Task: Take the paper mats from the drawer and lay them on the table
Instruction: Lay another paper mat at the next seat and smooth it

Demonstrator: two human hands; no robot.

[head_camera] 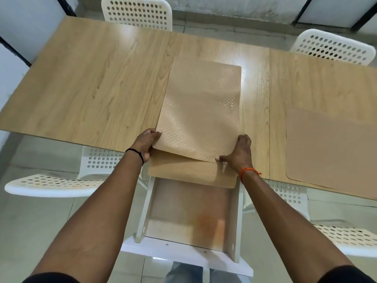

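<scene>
A tan paper mat (201, 107) with a dotted texture lies lengthwise on the middle of the wooden table (91, 78), its near end lifted. My left hand (147, 144) grips its near left corner and my right hand (238, 153) grips its near right corner. Under that end a second tan mat (191, 173) juts out past the table's front edge. Another mat (330, 150) lies flat on the table at the right. Below the table's edge the white drawer (142, 211) stands pulled out, its brown bottom bare.
White perforated chairs stand around the table: two at the far side (138, 13) (334, 48), one at the near left (55, 184) and one at the near right (346, 235). The floor is light tile.
</scene>
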